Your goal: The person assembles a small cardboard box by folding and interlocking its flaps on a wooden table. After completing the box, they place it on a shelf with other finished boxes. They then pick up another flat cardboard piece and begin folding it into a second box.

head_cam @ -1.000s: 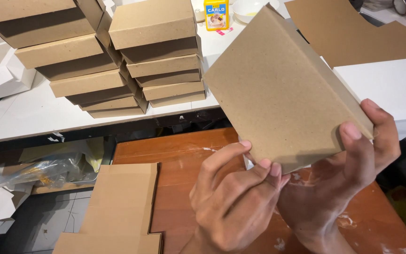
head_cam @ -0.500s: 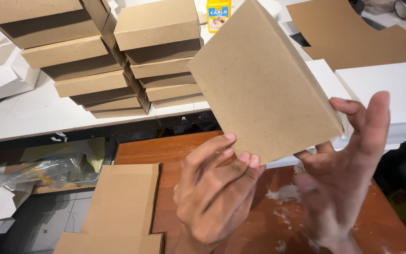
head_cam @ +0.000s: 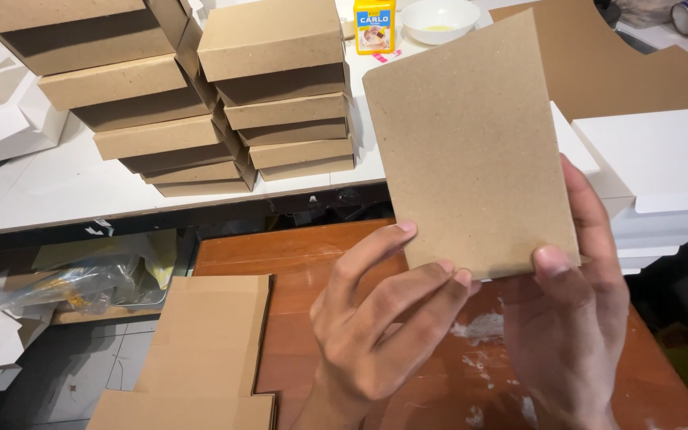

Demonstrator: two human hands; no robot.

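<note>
Above the near edge of the wooden worktop (head_cam: pixel 296 263), both hands hold a flat brown cardboard box (head_cam: pixel 471 151) upright. The left hand (head_cam: pixel 376 334) pinches its lower edge; the right hand (head_cam: pixel 575 310) grips the lower right corner. Even fingertip pressure should keep the matte, speckled board square, uncreased.

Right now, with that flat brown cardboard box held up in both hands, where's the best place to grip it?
Probably along the bottom edge of the flat brown cardboard box, coming from below. It stands upright and slightly tilted, and that edge is where the left hand and right hand already pinch it, thumbs on the near face.
</note>
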